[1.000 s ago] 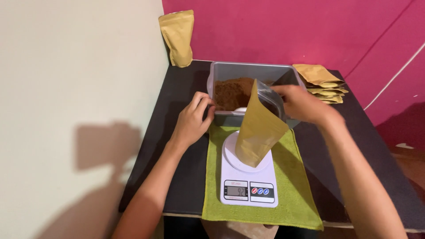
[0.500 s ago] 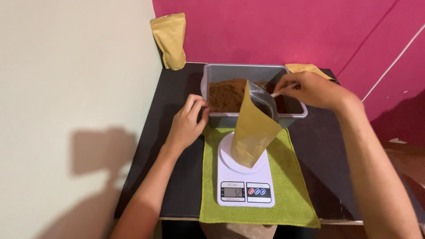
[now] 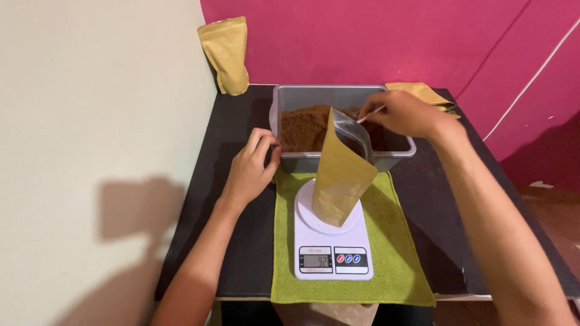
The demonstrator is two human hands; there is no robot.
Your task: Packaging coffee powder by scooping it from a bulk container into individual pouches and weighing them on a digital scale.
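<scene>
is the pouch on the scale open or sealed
Open. The kraft pouch stands on the white scale with its mouth spread wide, the pale inner lining showing at the top edge, leaning toward the grey tub of brown powder.

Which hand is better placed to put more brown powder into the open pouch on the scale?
Right hand: it holds a thin white utensil over the grey metal tray, beside the tan pouch. Left hand rests at the tray's edge.

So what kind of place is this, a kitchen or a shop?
Probably a small home packing corner, not a real shop: a digital kitchen scale on a green cloth, a grey tub of brown powder, and tan paper pouches being filled on a black table.
</scene>
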